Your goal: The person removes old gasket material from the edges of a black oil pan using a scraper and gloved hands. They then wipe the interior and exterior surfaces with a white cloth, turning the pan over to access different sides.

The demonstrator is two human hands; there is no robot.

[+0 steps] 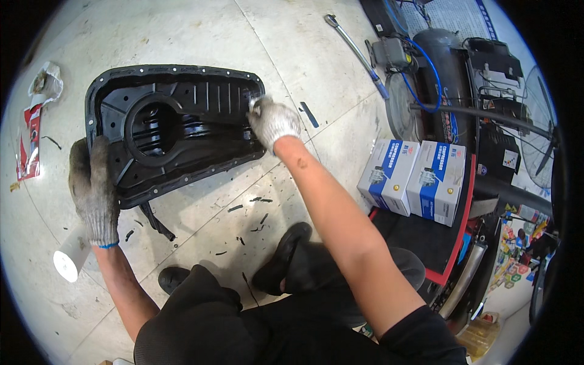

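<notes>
A large black oil pan [201, 159], its flange lined with bolt holes, is in front of me with its hollow side up. My left hand [92, 182], in a soiled grey knit glove, grips the pan's left edge, the thumb over the rim. My right hand [274, 121], in a whitish knit glove, is closed at the pan's right end, against the inner wall by the rim. Something pale shows at its fingertips, but I cannot make out what it is. Under the pan's near side a dark strip [158, 222] hangs down to the floor.
Black scraps [236, 208] are scattered over the tiled floor. A white paper roll [70, 258] and a red-and-white packet [29, 143] lie at left. A torque wrench [356, 52] lies far right, near an air compressor [438, 79]. Two cartons [435, 182] stand on a red-edged black surface [420, 243].
</notes>
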